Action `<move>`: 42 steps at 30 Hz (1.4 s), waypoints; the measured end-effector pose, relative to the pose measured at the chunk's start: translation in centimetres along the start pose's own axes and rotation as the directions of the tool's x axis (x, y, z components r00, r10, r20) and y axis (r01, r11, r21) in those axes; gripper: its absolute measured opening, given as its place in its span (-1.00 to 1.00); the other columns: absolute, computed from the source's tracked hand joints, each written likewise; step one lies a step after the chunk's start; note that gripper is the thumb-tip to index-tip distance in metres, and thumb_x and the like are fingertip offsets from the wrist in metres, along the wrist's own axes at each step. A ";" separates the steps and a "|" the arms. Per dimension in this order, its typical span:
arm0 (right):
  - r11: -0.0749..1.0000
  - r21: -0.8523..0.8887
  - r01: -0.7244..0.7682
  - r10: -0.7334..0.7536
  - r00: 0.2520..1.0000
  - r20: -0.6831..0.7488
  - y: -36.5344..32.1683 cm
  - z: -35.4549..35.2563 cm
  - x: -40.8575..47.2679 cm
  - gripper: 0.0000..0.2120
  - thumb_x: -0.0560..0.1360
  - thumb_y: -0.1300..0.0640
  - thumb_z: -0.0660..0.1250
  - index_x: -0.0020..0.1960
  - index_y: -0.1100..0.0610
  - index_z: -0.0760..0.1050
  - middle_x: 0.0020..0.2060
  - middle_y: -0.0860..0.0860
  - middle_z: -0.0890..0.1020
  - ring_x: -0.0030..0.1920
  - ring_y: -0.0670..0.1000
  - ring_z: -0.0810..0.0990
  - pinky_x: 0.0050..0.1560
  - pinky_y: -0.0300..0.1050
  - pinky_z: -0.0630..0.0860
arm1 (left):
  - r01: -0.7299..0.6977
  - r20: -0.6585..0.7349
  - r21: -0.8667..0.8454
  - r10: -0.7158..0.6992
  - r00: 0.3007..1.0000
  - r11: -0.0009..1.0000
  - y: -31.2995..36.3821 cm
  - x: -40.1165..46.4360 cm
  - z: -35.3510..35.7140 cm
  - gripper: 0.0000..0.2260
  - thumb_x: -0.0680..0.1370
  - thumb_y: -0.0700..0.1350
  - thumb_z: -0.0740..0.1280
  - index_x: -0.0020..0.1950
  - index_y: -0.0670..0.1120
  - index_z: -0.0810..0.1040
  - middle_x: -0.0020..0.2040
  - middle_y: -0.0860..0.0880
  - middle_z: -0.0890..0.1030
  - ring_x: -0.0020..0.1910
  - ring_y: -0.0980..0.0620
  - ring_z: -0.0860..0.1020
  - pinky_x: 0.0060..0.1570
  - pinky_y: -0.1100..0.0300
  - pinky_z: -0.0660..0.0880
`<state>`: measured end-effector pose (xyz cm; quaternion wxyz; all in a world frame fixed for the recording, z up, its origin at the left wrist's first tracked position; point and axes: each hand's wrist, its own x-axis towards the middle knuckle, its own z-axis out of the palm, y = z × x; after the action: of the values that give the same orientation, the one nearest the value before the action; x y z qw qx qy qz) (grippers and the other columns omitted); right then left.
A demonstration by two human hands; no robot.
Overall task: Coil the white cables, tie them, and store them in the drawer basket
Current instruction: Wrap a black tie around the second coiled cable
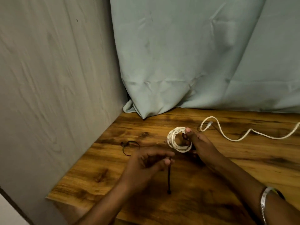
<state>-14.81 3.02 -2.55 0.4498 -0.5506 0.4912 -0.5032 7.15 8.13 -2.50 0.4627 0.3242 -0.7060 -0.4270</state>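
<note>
Wooden tabletop [211, 184], curtain behind. Right hand [197, 143] has its grip clamped on the coiled white cable [176, 139], ring facing left. Left hand [146, 163], just left and nearer, pinches a dark tie [169, 177] hanging lengthwise downward. Second white cable [243, 135] lies uncoiled at right.

no readable text, labels, brands, numbers or signs on any surface in view

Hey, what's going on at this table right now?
A person is bundling cables on a wooden table. The right hand grips a coiled white cable, while the left hand pinches a thin dark tie hanging down, not yet around the coil. Another loose white cable and a second dark tie lie on the table.
</note>
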 end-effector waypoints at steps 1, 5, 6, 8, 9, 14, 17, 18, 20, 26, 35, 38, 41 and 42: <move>1.000 -0.010 0.013 -0.013 1.000 0.008 0.0 0.1 0.1 -0.62 0.72 -0.07 0.12 -0.11 0.14 0.51 -0.45 -0.01 0.53 -0.56 -0.15 0.42 -0.54 -0.33 0.31 | -0.028 0.028 0.118 0.025 0.999 0.993 -0.5 0.0 0.4 -0.79 0.53 -0.29 0.42 0.13 -0.08 0.70 0.02 0.05 0.73 0.03 0.11 0.68 0.00 0.22 0.60; 0.999 -0.011 0.051 -0.051 0.999 0.011 0.7 -0.6 0.6 -0.64 0.73 -0.06 0.10 -0.12 0.12 0.44 -0.41 -0.04 0.46 -0.53 -0.14 0.33 -0.53 -0.32 0.25 | -0.123 0.129 0.391 0.078 0.989 0.912 -1.3 0.3 0.6 -0.73 0.56 -0.21 0.42 0.18 0.10 0.68 0.09 0.24 0.68 0.10 0.27 0.62 0.12 0.14 0.57; 0.998 -0.012 0.057 -0.057 0.998 0.019 0.9 -0.7 0.8 -0.64 0.74 -0.06 0.09 -0.11 0.12 0.43 -0.38 -0.02 0.45 -0.51 -0.13 0.33 -0.52 -0.31 0.26 | -0.172 0.099 0.411 0.143 0.985 0.895 -1.1 0.5 0.4 -0.73 0.56 -0.22 0.42 0.16 0.10 0.70 0.06 0.24 0.69 0.07 0.25 0.63 0.06 0.12 0.59; 0.995 -0.047 0.082 -0.081 0.996 0.029 1.2 -1.0 1.1 -0.63 0.73 -0.09 0.09 -0.11 0.12 0.43 -0.34 -0.03 0.46 -0.46 -0.11 0.34 -0.47 -0.30 0.29 | -0.276 0.029 0.450 0.295 0.955 0.849 -0.4 1.1 0.1 -0.75 0.53 -0.25 0.45 0.10 0.06 0.72 0.02 0.22 0.70 0.03 0.23 0.65 -0.02 0.16 0.60; 0.991 -0.083 0.101 -0.099 0.995 0.027 1.4 -1.1 1.2 -0.62 0.73 -0.10 0.10 -0.11 0.12 0.44 -0.34 -0.04 0.47 -0.44 -0.12 0.37 -0.42 -0.30 0.31 | -0.305 0.003 0.486 0.348 0.938 0.819 -0.1 1.5 -0.2 -0.76 0.52 -0.26 0.45 0.09 0.04 0.72 0.01 0.21 0.70 0.01 0.23 0.64 -0.04 0.22 0.59; 0.985 -0.119 0.128 -0.124 0.991 0.045 1.9 -1.2 1.5 -0.61 0.73 -0.10 0.09 -0.12 0.11 0.45 -0.34 -0.08 0.51 -0.44 -0.21 0.40 -0.42 -0.40 0.33 | -0.122 0.097 0.761 0.074 0.993 0.637 0.0 4.0 -2.9 -0.70 0.51 0.05 0.47 0.23 0.16 0.61 0.10 0.23 0.57 0.08 0.22 0.54 0.03 0.19 0.56; 0.984 -0.125 0.128 -0.123 0.991 0.047 2.1 -1.3 1.7 -0.61 0.74 -0.09 0.08 -0.14 0.10 0.45 -0.38 -0.11 0.51 -0.46 -0.22 0.43 -0.43 -0.41 0.35 | -0.055 0.179 0.864 -0.203 0.963 0.500 -0.3 3.9 -2.5 -0.71 0.50 0.14 0.45 0.21 0.21 0.61 0.03 0.28 0.45 0.05 0.24 0.45 0.02 0.20 0.49; 0.984 -0.128 0.125 -0.119 0.992 0.047 2.1 -1.3 1.8 -0.60 0.74 -0.10 0.09 -0.14 0.09 0.45 -0.39 -0.12 0.52 -0.45 -0.22 0.43 -0.43 -0.41 0.34 | -0.066 0.185 0.854 -0.182 0.966 0.516 -0.3 3.8 -2.1 -0.77 0.51 0.11 0.44 0.16 0.20 0.64 0.01 0.28 0.47 0.01 0.26 0.45 0.01 0.22 0.49; 0.984 -0.126 0.122 -0.116 0.992 0.054 2.4 -1.4 2.0 -0.60 0.73 -0.12 0.09 -0.15 0.08 0.45 -0.39 -0.12 0.52 -0.45 -0.21 0.42 -0.43 -0.39 0.33 | -0.091 0.181 0.840 -0.117 0.977 0.535 -0.5 3.9 -1.4 -0.86 0.53 0.05 0.43 0.08 0.16 0.67 0.03 0.24 0.57 -0.01 0.26 0.50 -0.01 0.23 0.51; 0.987 -0.070 0.144 -0.147 0.989 -0.034 2.3 -2.4 2.5 -0.61 0.75 -0.05 0.09 -0.17 0.10 0.43 -0.42 -0.13 0.49 -0.46 -0.22 0.41 -0.42 -0.38 0.32 | 0.011 0.074 0.436 -0.048 0.996 0.900 -0.3 6.0 0.5 -0.95 0.60 -0.18 0.36 -0.01 -0.05 0.61 -0.14 0.06 0.72 -0.13 0.15 0.68 -0.06 0.17 0.62; 0.977 0.112 0.182 -0.144 0.948 -0.283 2.3 -4.1 3.4 -0.50 0.65 -0.21 0.26 0.01 0.26 0.60 -0.15 0.29 0.68 -0.13 0.10 0.63 -0.04 0.01 0.52 | 0.300 0.277 -0.385 -0.201 0.940 0.873 3.8 10.8 4.3 -0.75 0.44 -0.28 0.42 0.11 -0.22 0.62 -0.11 -0.15 0.73 -0.19 0.02 0.70 -0.22 0.30 0.61; 0.973 0.117 0.197 -0.142 0.921 -0.363 2.5 -4.3 3.8 -0.49 0.62 -0.25 0.26 0.07 0.22 0.61 -0.09 0.25 0.72 -0.08 0.12 0.68 0.05 0.08 0.57 | 0.302 0.278 -0.370 -0.205 0.938 0.878 3.0 11.8 5.1 -0.78 0.49 -0.33 0.39 0.13 -0.20 0.63 -0.19 -0.08 0.72 -0.40 0.15 0.59 -0.45 0.40 0.44; 0.986 0.061 0.155 -0.117 0.905 -0.408 2.7 -4.5 4.0 -0.45 0.63 -0.27 0.22 0.10 0.24 0.59 0.01 0.26 0.71 0.05 0.20 0.69 0.21 0.14 0.56 | 0.292 0.184 -0.280 -0.248 0.951 0.914 0.5 11.5 5.9 -0.79 0.45 -0.27 0.46 0.08 -0.15 0.69 -0.18 -0.06 0.72 -0.44 0.17 0.49 -0.48 0.40 0.35; 0.988 0.036 0.148 -0.121 0.904 -0.411 2.8 -4.6 4.0 -0.51 0.67 -0.21 0.20 0.11 0.22 0.60 0.02 0.20 0.72 0.07 0.18 0.69 0.25 0.14 0.57 | 0.304 0.122 -0.280 -0.280 0.952 0.911 -0.4 11.2 6.1 -0.79 0.43 -0.23 0.48 0.06 -0.13 0.70 -0.14 -0.09 0.72 -0.43 0.16 0.49 -0.48 0.39 0.35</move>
<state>-19.57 -1.30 -4.41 0.3197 -0.4509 0.5182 -0.6527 -2.56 0.26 0.07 0.4084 0.3360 -0.5958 -0.6045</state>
